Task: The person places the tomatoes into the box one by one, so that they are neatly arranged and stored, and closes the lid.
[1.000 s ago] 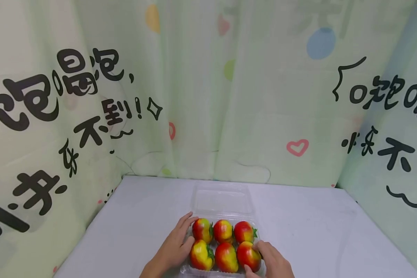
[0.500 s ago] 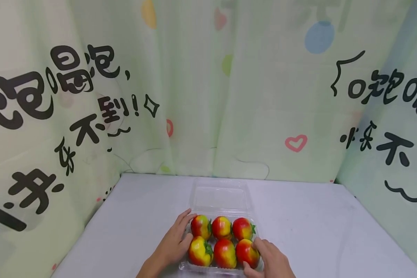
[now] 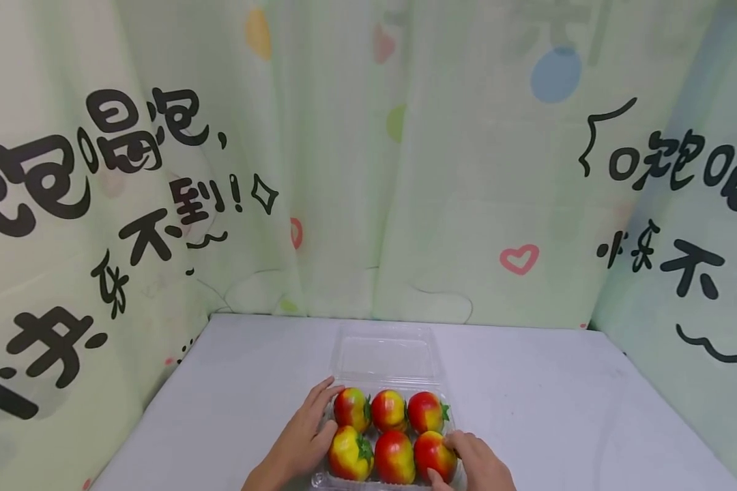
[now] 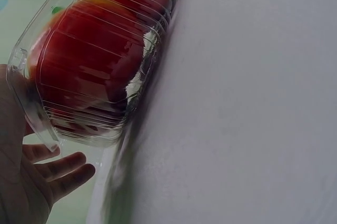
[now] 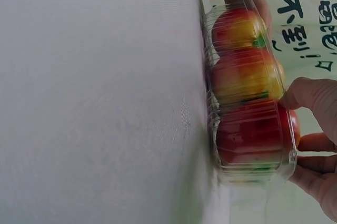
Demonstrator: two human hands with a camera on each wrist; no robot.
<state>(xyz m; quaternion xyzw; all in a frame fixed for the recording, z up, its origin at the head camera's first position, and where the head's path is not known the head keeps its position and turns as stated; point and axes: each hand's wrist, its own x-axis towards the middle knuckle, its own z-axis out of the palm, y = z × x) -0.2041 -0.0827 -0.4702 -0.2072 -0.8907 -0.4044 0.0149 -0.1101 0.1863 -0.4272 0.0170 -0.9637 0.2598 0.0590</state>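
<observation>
Little shifted, left hand (image 3: 304, 436) flat against clamshell tray (image 3: 385, 354), right hand (image 3: 475, 464) gripping its corner

On the table (image 3: 221, 402), near the front edge: a box (image 3: 385, 477) with six tomatoes (image 3: 389, 410) inside, in two rows of three. Behind it, the open lid (image 3: 385, 354). Left hand (image 3: 297, 440) against the box's left side, right hand (image 3: 479, 464) at its right front corner. Behind all, a curtain (image 3: 405, 204).
</observation>
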